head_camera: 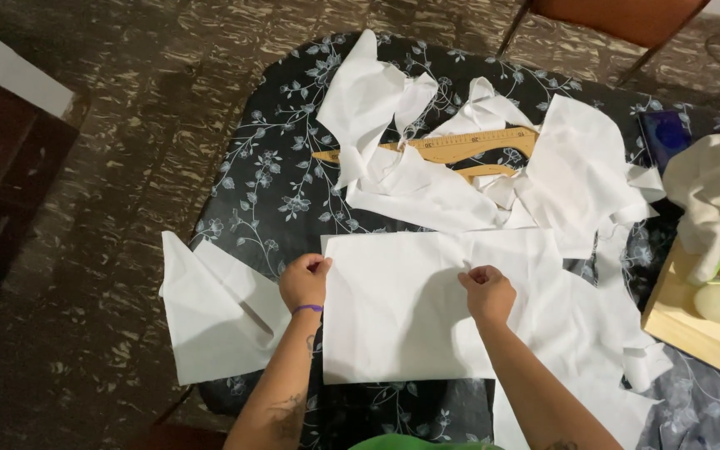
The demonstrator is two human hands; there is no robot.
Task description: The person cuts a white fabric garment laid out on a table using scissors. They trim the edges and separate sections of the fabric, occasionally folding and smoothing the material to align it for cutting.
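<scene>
White cloth covers most of the scene. A flat rectangular sheet of white fabric [402,308] lies near the front edge of the worktop [268,192], directly before the person. The left hand [304,282] pinches the sheet's left edge near its upper corner, its grip closed on the cloth; a purple band circles that wrist. The right hand [487,292] sits further in, on the sheet's upper middle, fingers curled tight in a narrow grip that appears to nip a small fold of the same fabric.

To the left, a triangular white offcut [210,321] hangs partly over the worktop's rim, just beside the left hand. Behind the sheet, a heap of crumpled white pieces [427,142] lies over a wooden curved ruler [468,146], which shows only in part. More white scraps [610,333] trail off to the right and overlap the sheet's right side. At the far right, a wooden board [685,321] carries a bundle of pale cloth [714,196].

The worktop wears a black covering with a pale floral vine print. Below it the floor [118,167] is mottled brown, and a chair [618,17] stands at the far side.
</scene>
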